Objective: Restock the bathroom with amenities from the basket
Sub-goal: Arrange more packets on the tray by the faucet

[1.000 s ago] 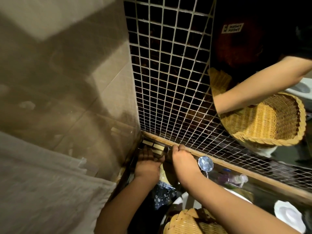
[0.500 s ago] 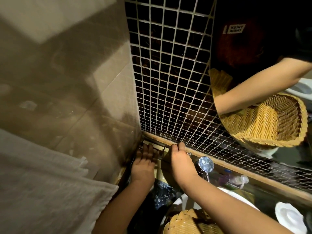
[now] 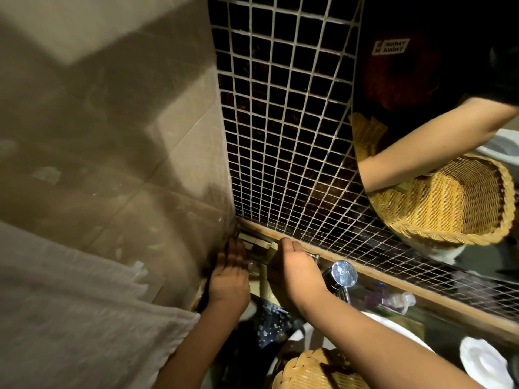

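Small tan amenity boxes (image 3: 252, 243) stand in a row in the corner where the beige wall meets the dark mosaic tiles. My left hand (image 3: 229, 273) lies beside them with straight fingers touching their left side. My right hand (image 3: 295, 266) has its fingers curled over the top of a tan box (image 3: 273, 255) at the row's right end. The wicker basket (image 3: 311, 372) sits at the bottom edge under my right forearm; its contents are hidden.
A chrome faucet (image 3: 341, 274) stands just right of my right hand, with a small clear bottle (image 3: 394, 300) behind it. A white towel (image 3: 70, 304) hangs at the left. A white dish (image 3: 486, 363) is at the lower right. The mirror (image 3: 421, 80) reflects the basket and an arm.
My left hand has slid a little left toward the wall corner with its fingers stretched out. My right hand has stayed on the tan box.
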`<action>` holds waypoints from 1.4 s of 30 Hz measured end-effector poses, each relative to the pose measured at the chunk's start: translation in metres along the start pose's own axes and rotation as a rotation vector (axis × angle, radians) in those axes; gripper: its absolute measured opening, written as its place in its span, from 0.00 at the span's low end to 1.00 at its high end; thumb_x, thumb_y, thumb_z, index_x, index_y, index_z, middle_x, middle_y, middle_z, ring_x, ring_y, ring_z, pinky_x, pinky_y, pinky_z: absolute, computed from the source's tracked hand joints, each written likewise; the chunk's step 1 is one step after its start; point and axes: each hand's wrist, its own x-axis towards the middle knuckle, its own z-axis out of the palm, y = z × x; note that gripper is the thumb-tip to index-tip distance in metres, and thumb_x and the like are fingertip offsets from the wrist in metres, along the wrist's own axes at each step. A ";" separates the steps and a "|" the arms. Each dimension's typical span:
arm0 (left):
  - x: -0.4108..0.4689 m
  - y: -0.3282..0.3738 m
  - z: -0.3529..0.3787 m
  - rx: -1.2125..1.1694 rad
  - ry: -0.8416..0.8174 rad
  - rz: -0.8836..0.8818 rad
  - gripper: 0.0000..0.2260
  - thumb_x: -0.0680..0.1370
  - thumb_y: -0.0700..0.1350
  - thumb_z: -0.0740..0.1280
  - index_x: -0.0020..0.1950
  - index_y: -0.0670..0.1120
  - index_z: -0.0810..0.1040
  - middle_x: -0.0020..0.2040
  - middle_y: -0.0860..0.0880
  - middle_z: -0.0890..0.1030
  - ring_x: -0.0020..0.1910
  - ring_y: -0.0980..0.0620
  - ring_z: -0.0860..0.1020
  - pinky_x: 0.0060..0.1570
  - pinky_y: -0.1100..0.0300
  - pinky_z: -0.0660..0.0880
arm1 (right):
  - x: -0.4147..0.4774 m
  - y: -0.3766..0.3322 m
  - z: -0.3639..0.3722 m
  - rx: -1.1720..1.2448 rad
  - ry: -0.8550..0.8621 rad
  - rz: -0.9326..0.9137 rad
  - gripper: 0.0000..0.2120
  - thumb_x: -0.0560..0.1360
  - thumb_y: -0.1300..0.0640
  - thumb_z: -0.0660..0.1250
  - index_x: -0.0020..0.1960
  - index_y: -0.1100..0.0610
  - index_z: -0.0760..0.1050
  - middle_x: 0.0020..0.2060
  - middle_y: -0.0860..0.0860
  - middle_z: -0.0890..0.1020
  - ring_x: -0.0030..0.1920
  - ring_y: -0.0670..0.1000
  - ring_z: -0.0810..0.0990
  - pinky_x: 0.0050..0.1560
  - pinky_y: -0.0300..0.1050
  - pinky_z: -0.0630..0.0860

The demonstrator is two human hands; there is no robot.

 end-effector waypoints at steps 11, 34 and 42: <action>0.005 -0.003 0.014 -0.094 0.095 0.024 0.33 0.81 0.49 0.51 0.75 0.43 0.29 0.74 0.43 0.29 0.76 0.41 0.34 0.71 0.40 0.40 | 0.016 -0.016 0.013 0.012 -0.036 -0.037 0.23 0.77 0.58 0.67 0.69 0.54 0.65 0.61 0.57 0.77 0.54 0.62 0.80 0.52 0.53 0.78; 0.006 0.005 0.015 -0.084 0.088 0.032 0.38 0.78 0.53 0.55 0.77 0.46 0.31 0.78 0.44 0.32 0.71 0.43 0.25 0.66 0.42 0.29 | -0.014 -0.013 0.020 -0.178 -0.234 -0.096 0.40 0.76 0.56 0.67 0.80 0.54 0.49 0.79 0.46 0.36 0.63 0.57 0.77 0.52 0.52 0.80; 0.003 0.010 0.011 -0.099 0.058 0.020 0.36 0.79 0.53 0.53 0.78 0.47 0.33 0.78 0.46 0.32 0.74 0.41 0.29 0.70 0.41 0.35 | -0.009 -0.010 0.034 -0.521 -0.173 -0.443 0.36 0.80 0.48 0.55 0.78 0.67 0.45 0.79 0.62 0.53 0.79 0.60 0.45 0.77 0.55 0.35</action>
